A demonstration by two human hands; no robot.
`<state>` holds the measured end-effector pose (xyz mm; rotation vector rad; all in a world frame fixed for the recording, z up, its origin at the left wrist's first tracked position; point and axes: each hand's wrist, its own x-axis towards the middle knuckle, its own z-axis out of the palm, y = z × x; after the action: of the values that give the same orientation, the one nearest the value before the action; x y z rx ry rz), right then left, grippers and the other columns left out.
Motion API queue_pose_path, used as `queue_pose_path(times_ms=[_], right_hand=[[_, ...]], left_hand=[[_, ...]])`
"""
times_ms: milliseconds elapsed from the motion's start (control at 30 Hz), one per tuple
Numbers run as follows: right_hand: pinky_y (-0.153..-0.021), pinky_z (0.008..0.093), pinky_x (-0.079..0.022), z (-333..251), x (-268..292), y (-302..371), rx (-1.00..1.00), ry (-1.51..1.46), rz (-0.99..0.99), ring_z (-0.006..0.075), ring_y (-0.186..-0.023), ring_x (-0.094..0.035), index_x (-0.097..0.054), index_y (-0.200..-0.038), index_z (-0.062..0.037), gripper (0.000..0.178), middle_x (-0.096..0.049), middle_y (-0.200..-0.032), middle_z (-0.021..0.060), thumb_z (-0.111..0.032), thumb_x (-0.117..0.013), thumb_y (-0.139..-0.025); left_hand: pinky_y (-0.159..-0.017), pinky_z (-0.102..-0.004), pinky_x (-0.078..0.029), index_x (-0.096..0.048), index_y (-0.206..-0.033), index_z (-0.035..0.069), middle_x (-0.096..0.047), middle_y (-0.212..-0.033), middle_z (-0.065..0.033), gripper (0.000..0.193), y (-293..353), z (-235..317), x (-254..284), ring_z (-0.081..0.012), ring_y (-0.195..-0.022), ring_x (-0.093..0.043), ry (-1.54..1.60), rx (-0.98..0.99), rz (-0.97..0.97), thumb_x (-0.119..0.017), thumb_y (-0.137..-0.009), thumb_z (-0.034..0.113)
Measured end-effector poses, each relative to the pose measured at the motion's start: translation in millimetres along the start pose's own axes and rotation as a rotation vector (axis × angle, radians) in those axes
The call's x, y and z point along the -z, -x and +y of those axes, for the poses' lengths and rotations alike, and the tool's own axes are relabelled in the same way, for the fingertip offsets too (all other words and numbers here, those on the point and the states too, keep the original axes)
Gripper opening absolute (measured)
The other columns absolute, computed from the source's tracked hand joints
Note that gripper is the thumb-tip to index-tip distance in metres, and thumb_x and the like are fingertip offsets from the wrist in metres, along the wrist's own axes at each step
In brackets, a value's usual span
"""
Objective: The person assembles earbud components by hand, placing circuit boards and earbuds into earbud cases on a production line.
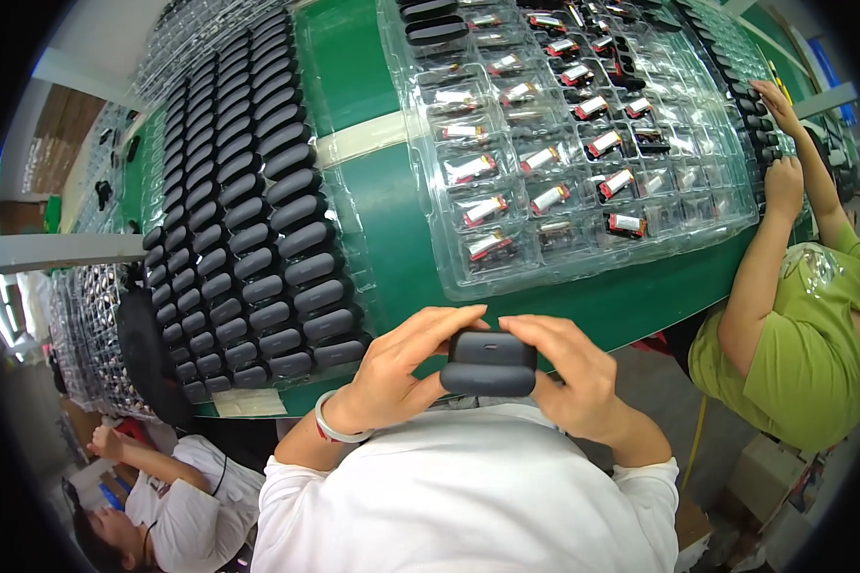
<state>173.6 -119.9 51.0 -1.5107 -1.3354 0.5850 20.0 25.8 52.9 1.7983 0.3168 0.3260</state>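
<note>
Close to my chest, past the table's near edge, I hold a black earbud charging case with a small port slot on the side facing up. My left hand grips its left end, thumb low and fingers along the top edge. Its right end is held by my right hand in the same way. Whether the lid is fully closed I cannot tell. Left of my hands, a clear tray carries rows of similar black cases.
A clear compartment tray with small silver-and-red battery parts lies ahead on the green table. At the right, a person in a green shirt reaches over another tray. A person in white sits at lower left.
</note>
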Motion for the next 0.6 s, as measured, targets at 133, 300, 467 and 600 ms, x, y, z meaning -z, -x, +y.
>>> queue_pose_path(times_ms=[133,300,467,600], right_hand=[[-0.076,0.0335,-0.055,-6,-6,-4,0.144,0.117,0.046,0.0321,-0.096,-0.061,-0.051,-0.117,0.0073,0.055,-0.058,-0.110,0.0196,0.015,-0.062,-0.063],[-0.063,0.0310,-0.050,-6,-9,-2,0.241,0.192,0.086,0.0254,-0.083,-0.061,-0.055,-0.109,0.0043,0.053,-0.060,-0.104,0.0156,0.018,-0.062,-0.058],[-0.063,0.0301,-0.051,21,-31,3,0.116,0.086,0.222,0.0269,-0.084,-0.061,-0.056,-0.108,0.0025,0.054,-0.061,-0.099,0.0148,0.020,-0.057,-0.057],[-0.065,0.0297,-0.051,24,-30,6,0.014,0.022,0.205,0.0259,-0.083,-0.062,-0.057,-0.109,0.0013,0.050,-0.060,-0.098,0.0142,0.018,-0.059,-0.062]], left_hand=[[-0.077,-0.0342,-0.053,-0.055,-0.114,-0.004,-0.061,-0.104,-0.0177,0.043,1,-3,0,-0.0296,-0.092,-0.062,-0.210,-0.261,0.051,-0.065,-0.072,-0.005],[-0.068,-0.0340,-0.055,-0.054,-0.109,-0.011,-0.061,-0.094,-0.0214,0.053,7,-2,-5,-0.0311,-0.082,-0.064,-0.400,-0.437,0.111,-0.058,-0.056,-0.016],[-0.064,-0.0331,-0.054,-0.054,-0.110,-0.010,-0.060,-0.090,-0.0200,0.058,3,-23,-19,-0.0305,-0.078,-0.063,-0.426,-0.377,0.192,-0.056,-0.052,-0.016],[-0.064,-0.0319,-0.054,-0.054,-0.112,-0.007,-0.061,-0.093,-0.0191,0.055,5,-29,-21,-0.0292,-0.079,-0.063,-0.403,-0.326,0.200,-0.060,-0.058,-0.014]])
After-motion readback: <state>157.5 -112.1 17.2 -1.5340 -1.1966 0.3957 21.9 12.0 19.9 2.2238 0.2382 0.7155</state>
